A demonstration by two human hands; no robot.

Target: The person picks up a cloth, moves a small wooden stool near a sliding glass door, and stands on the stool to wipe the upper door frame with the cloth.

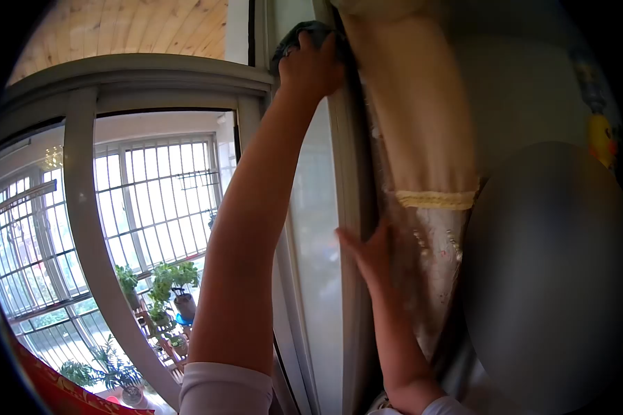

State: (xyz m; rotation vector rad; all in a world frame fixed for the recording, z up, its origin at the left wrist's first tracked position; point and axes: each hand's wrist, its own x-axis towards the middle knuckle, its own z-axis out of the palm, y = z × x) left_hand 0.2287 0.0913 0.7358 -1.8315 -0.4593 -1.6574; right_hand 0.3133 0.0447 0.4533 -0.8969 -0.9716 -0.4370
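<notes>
My left hand [313, 69] is raised high, its fingers over a dark cloth [317, 28] pressed against the upper part of the white frame panel [315, 207]. Lower down, my right hand [371, 257] is at the panel's right edge, beside the curtain. Its thumb is spread away from the other fingers, and it is slightly blurred. A beige curtain [422, 111] with a yellow trimmed edge hangs just right of the panel, over a patterned lace layer [436, 256].
To the left stand glazed sliding doors with a white frame post [83, 180]. Behind them are barred windows [162, 183] and potted plants [169, 283]. A red cloth [55, 387] shows at lower left. A large blurred grey rounded shape [550, 277] fills the right side, near a yellow toy-like figure [602, 138].
</notes>
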